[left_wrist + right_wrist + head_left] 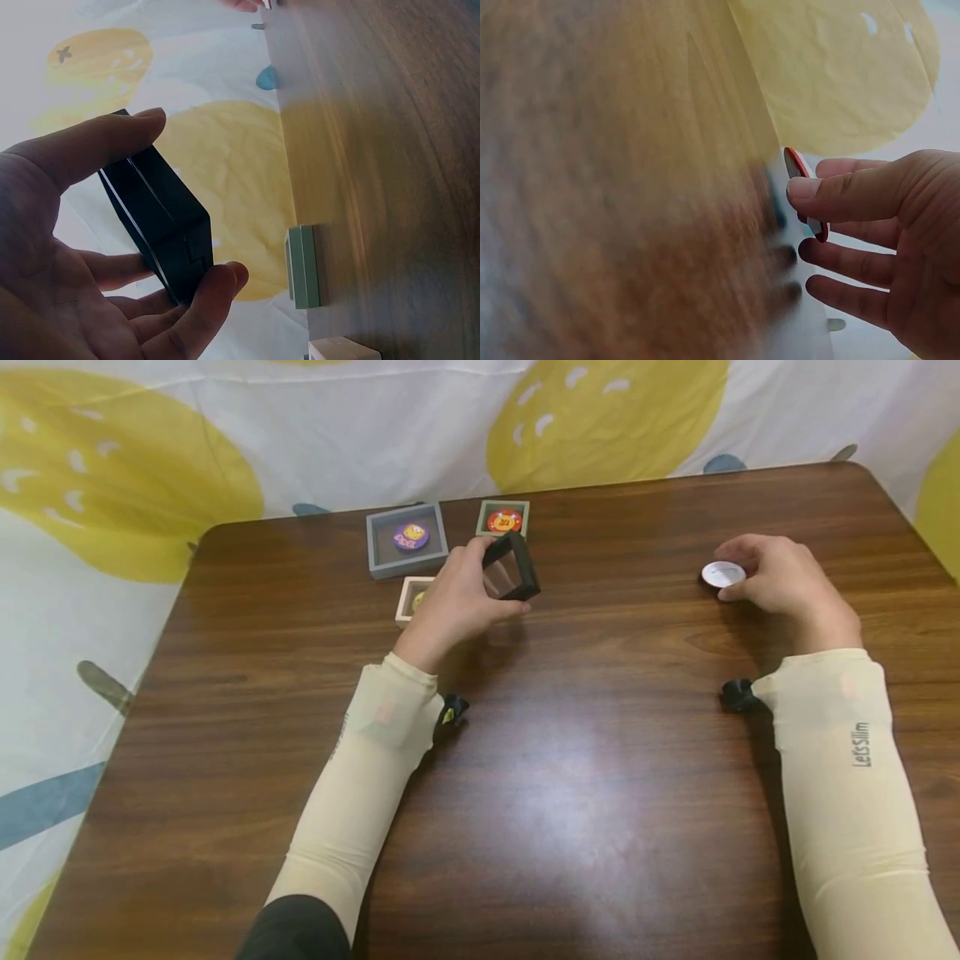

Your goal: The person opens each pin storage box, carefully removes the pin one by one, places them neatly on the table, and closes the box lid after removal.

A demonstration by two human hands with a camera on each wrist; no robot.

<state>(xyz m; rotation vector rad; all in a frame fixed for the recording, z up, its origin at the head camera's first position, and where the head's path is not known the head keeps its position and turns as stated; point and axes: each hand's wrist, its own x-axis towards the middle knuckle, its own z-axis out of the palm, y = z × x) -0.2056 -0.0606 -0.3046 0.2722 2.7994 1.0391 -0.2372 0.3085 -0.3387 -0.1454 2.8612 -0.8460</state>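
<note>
My left hand (453,606) holds a small black square display frame (527,568) tilted above the table, thumb on one edge and fingers on the opposite one. In the left wrist view the black frame (169,202) appears from its side. Over on the right, my right hand (787,581) pinches a round button badge (723,574) between thumb and fingers. The badge's pale back faces up in the head view, and a thin line like a pin crosses it. Its red rim shows in the right wrist view, where the badge (795,160) stands edge-on.
Behind the left hand lie a grey frame (411,566) with a purple badge (412,536) and a green frame (505,504) with a red badge (504,520). A cream frame (402,603) is partly hidden by that hand. A patterned cloth (375,435) hangs behind the wooden table (585,710).
</note>
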